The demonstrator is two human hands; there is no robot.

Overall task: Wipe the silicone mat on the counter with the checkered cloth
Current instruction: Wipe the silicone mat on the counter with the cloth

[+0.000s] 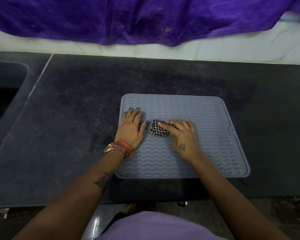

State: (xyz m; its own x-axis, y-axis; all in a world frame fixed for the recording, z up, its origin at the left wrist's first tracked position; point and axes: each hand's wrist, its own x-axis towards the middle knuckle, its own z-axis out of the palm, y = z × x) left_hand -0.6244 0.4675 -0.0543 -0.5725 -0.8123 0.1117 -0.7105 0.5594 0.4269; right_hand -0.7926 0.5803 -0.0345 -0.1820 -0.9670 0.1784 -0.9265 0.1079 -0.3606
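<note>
Soft, light checkered cloth (158, 130) is bunched under the pressing right hand (182, 135); the floppy mat (206, 135) is pinned at nine o'clock by the spread left hand (131, 129).

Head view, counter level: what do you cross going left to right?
Sink → bare counter → left hand flat on the silicone mat → checkered cloth → right hand pressing the cloth → mat's right edge → counter.
</note>
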